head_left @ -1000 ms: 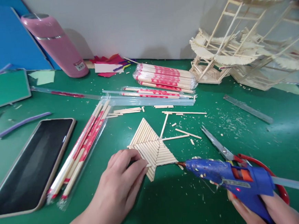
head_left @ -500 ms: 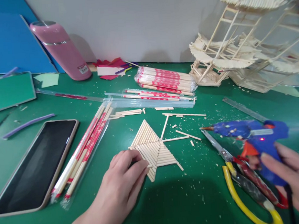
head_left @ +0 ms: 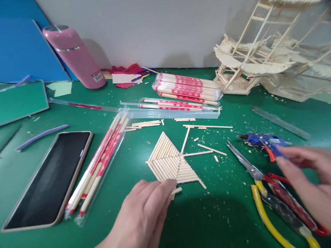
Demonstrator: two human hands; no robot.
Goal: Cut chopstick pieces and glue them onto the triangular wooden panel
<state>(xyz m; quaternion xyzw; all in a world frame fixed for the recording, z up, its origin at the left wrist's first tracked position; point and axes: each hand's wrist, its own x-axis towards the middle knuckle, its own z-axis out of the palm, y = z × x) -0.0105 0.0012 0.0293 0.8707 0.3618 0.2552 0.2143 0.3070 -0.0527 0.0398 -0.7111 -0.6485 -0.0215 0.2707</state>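
the flat stick piece (head_left: pixel 168 162) lies in the middle of the green desk (head_left: pixel 208 227), just beyond my left hand (head_left: pixel 149 213), whose fingers are pressed together, pinching a short stick (head_left: pixel 177 191) by the piece's near edge. i judge the piece about half filled: three wedges are packed with neat rows, the upper-left, the lower-left and the lower-right one, though the last stops short of its spoke's tip, and my hand covers the near corner. over on the right, two bare spokes (head_left: pixel 198 153) reach out with nothing laid between them, and the gaps on either side are just as open, so that half looks undone. one spoke meets a longer stick (head_left: pixel 211 126) at its far end. my right hand (head_left: pixel 316 181) has thumb and fingers closed round the handle of the blue glue gun (head_left: pixel 261 139); i can't tell whether the desk bears its weight. beside it lie the scissors (head_left: pixel 250 167), and short cut sticks (head_left: pixel 146 123) sit behind the piece.
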